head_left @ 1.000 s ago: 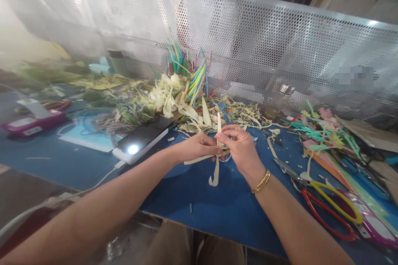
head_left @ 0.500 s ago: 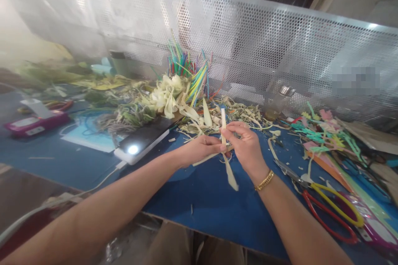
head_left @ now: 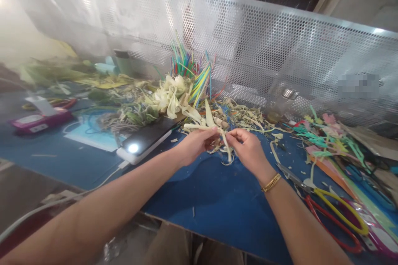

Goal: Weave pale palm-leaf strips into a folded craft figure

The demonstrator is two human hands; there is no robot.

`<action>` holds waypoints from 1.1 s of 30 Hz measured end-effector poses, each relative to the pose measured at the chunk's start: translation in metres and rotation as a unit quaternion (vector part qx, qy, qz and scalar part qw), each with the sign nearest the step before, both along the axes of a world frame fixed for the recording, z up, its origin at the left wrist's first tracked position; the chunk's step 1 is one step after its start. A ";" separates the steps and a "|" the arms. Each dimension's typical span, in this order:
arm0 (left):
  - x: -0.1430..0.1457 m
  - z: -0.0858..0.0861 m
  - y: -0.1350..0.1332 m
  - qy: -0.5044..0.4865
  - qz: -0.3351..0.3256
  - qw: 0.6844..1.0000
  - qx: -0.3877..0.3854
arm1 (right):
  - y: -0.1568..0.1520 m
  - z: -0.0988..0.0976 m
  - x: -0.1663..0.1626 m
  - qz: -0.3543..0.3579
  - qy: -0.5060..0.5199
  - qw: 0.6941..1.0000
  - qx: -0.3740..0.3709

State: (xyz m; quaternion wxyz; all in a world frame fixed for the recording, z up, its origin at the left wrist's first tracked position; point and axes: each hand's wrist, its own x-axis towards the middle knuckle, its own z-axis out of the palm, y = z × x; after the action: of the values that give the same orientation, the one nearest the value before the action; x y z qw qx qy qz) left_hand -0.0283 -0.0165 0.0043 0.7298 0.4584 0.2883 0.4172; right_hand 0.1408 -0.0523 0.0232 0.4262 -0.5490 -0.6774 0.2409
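Over the blue tabletop (head_left: 211, 198), my left hand (head_left: 194, 145) pinches pale corn husk strips (head_left: 226, 145) between thumb and fingers. One strip sticks out to the left above the thumb, and another slants down to the right from the pinch. My right hand (head_left: 248, 149), with a gold bracelet (head_left: 271, 182) on its wrist, is closed beside the crossing of the strips. Its thumb and index finger pinch at the edge of the folded husk; the exact piece between them is hard to see. Scraps of dry husk (head_left: 245, 112) lie just behind both hands.
Scissors (head_left: 298, 182) with red and yellow handles lie at the right near colourful paper-like pieces (head_left: 326, 132). A lit phone (head_left: 146, 136) on a white power bank sits left. Behind stand coloured stems (head_left: 186, 60), a glass bottle (head_left: 281, 103) and a perforated metal screen (head_left: 248, 29).
The upright strip has turned to point left, and the hanging strip now slants closer in. My right hand has shifted from above the strip to its right side and slightly lower.
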 end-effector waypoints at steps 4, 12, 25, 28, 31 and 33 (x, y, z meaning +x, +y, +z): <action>-0.001 0.003 0.000 0.071 0.006 0.996 0.050 | 0.001 0.000 0.003 -0.020 -0.028 0.999 -0.005; -0.002 0.007 -0.002 0.191 0.025 0.958 0.213 | 0.001 -0.003 -0.003 0.067 0.089 0.992 -0.057; -0.007 0.002 -0.001 0.404 0.047 0.821 0.400 | 0.004 -0.006 0.002 0.063 -0.033 0.997 -0.039; -0.007 0.004 -0.003 0.398 0.040 0.823 0.403 | 0.005 -0.005 0.003 0.048 -0.086 0.995 -0.020; -0.006 0.004 -0.004 0.403 0.050 0.817 0.409 | 0.005 -0.005 0.003 0.044 -0.094 0.995 -0.017; -0.006 0.004 -0.004 0.410 0.064 0.802 0.430 | 0.005 -0.006 0.003 0.043 -0.075 0.996 -0.028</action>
State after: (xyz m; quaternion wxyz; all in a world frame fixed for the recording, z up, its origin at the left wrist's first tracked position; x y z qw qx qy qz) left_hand -0.0345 -0.0201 0.0079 0.2428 0.8340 0.3805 0.3175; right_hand 0.1440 -0.0478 0.0172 0.3482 -0.5474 -0.7235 0.2360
